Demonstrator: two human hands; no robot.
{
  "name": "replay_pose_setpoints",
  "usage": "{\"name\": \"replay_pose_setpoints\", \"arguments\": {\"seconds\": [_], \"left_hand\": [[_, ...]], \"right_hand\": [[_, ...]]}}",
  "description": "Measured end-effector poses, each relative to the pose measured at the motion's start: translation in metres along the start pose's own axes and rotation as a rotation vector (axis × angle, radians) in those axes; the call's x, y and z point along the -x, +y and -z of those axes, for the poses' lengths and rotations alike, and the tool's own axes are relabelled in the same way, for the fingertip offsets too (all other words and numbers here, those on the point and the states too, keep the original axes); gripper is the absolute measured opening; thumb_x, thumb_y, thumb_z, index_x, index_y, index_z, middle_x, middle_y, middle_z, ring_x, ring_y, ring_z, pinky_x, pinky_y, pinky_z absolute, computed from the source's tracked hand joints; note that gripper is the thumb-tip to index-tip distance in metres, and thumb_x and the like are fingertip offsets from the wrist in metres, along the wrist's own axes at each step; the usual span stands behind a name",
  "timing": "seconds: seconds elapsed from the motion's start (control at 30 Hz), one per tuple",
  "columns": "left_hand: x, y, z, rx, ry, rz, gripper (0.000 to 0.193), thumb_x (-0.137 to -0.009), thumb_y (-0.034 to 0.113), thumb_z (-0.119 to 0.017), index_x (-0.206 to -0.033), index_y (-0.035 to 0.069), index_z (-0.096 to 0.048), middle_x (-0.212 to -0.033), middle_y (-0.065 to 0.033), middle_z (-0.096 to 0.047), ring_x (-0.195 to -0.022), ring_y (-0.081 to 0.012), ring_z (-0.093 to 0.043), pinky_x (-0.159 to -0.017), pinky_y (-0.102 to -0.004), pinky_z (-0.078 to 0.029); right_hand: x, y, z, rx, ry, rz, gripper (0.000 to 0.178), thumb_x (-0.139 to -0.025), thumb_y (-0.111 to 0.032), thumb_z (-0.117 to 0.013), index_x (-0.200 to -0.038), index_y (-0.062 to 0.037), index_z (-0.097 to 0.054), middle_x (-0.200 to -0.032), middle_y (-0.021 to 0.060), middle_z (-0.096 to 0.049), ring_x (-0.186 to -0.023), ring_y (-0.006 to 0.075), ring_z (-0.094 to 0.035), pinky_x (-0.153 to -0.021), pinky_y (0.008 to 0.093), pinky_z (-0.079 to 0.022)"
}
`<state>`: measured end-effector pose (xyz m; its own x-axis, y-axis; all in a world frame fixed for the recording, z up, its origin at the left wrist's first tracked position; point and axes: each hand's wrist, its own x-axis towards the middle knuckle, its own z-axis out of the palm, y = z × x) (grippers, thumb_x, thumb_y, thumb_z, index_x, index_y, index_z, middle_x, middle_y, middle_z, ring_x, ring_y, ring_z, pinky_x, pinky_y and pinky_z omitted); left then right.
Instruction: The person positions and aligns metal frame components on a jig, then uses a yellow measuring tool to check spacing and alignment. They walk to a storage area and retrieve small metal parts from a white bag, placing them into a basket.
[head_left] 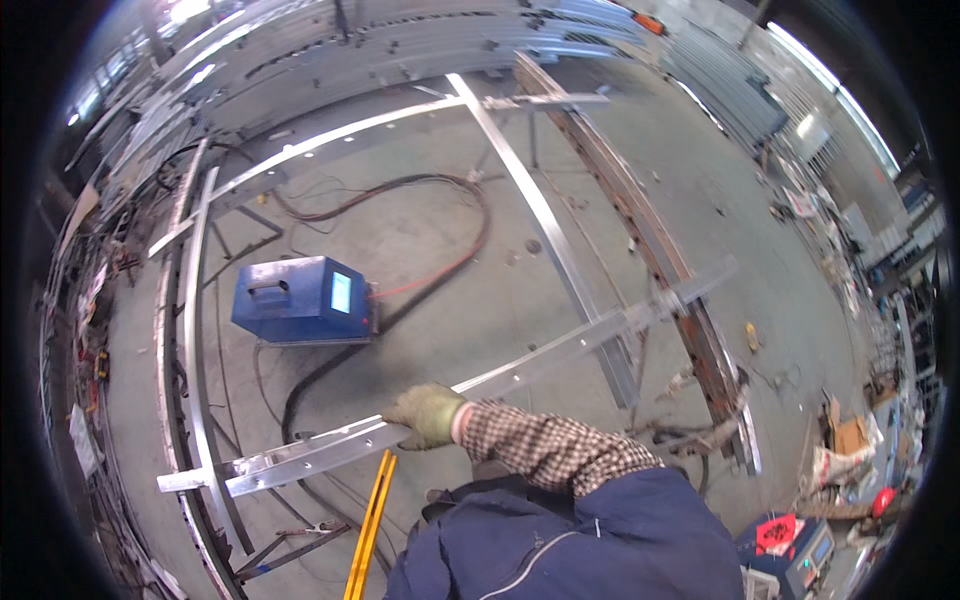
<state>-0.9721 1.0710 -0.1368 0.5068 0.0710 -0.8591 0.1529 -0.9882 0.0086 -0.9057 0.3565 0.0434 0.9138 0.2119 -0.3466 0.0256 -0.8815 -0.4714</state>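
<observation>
My right hand point(425, 415), in a yellowish-green work glove, reaches across to the left. Its fingers are closed over the near metal bar point(545, 362), a shiny length with small holes along its side. This bar runs from the lower left up to the right, over a side bar point(197, 330) at its left end. A long silvery bar point(530, 190) meets it near the right. Just below my glove stands a narrow yellow tool point(369, 525) with two parallel edges; its lower part is cut off. My left hand does not show.
Inside the frame, a blue machine point(300, 300) with a lit screen stands amid looped cables point(485, 215). Rusty support rails point(640, 215) carry the bars. Stacked metal profiles point(400, 50) lie at the back. At lower right are another blue box point(795, 555) and cardboard point(850, 436).
</observation>
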Motion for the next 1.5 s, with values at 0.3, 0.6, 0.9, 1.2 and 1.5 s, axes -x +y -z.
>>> {"name": "replay_pose_setpoints", "arguments": {"seconds": [0.3, 0.6, 0.9, 1.2, 1.5], "left_hand": [[0.131, 0.042, -0.089, 0.162, -0.056, 0.053, 0.077, -0.074, 0.053, -0.088, -0.131, 0.005, -0.07, -0.102, -0.0154, -0.08, -0.088, -0.0327, -0.078, -0.083, -0.0441, -0.061], [0.155, 0.115, -0.086, 0.364, -0.101, 0.208, 0.071, -0.079, 0.061, -0.083, -0.121, 0.005, -0.076, -0.093, -0.0141, -0.079, -0.081, -0.028, -0.077, -0.077, -0.0405, -0.059], [0.049, 0.068, -0.01, 0.282, -0.053, -0.089, 0.071, -0.081, 0.059, -0.083, -0.125, 0.004, -0.073, -0.102, -0.0172, -0.079, -0.094, -0.0311, -0.076, -0.082, -0.0407, -0.058], [-0.036, 0.082, 0.121, 0.035, 0.075, -0.246, 0.072, -0.083, 0.057, -0.081, -0.128, 0.003, -0.071, -0.107, -0.019, -0.077, -0.1, -0.0323, -0.075, -0.086, -0.0405, -0.057], [-0.022, 0.173, 0.14, -0.096, 0.007, -0.387, 0.072, -0.085, 0.055, -0.08, -0.131, 0.001, -0.069, -0.113, -0.0209, -0.075, -0.105, -0.0335, -0.073, -0.091, -0.0404, -0.056]], "right_hand": [[0.001, 0.0, -0.005, -0.022, 0.101, -0.017, 0.053, -0.086, -0.047, -0.077, -0.125, -0.0126, -0.07, -0.106, 0.0162, -0.074, -0.105, 0.0366, -0.071, -0.091, 0.0499, -0.056], [-0.008, -0.02, 0.0, 0.023, 0.069, -0.103, 0.063, -0.082, -0.046, -0.081, -0.136, -0.0162, -0.067, -0.117, 0.0142, -0.074, -0.111, 0.0347, -0.071, -0.096, 0.0469, -0.057], [0.005, -0.024, -0.009, 0.085, 0.044, -0.194, 0.052, -0.085, -0.042, -0.078, -0.129, -0.0157, -0.07, -0.116, 0.0178, -0.074, -0.113, 0.0394, -0.07, -0.097, 0.0523, -0.055], [0.065, -0.073, -0.018, 0.005, 0.149, -0.465, 0.05, -0.084, -0.04, -0.076, -0.127, -0.016, -0.071, -0.121, 0.0145, -0.073, -0.117, 0.0342, -0.069, -0.101, 0.0484, -0.055], [0.222, -0.018, -0.081, -0.663, 0.631, -0.908, 0.055, -0.083, -0.043, -0.082, -0.128, -0.0143, -0.072, -0.117, 0.0147, -0.077, -0.104, 0.0319, -0.075, -0.095, 0.0416, -0.057]]}}
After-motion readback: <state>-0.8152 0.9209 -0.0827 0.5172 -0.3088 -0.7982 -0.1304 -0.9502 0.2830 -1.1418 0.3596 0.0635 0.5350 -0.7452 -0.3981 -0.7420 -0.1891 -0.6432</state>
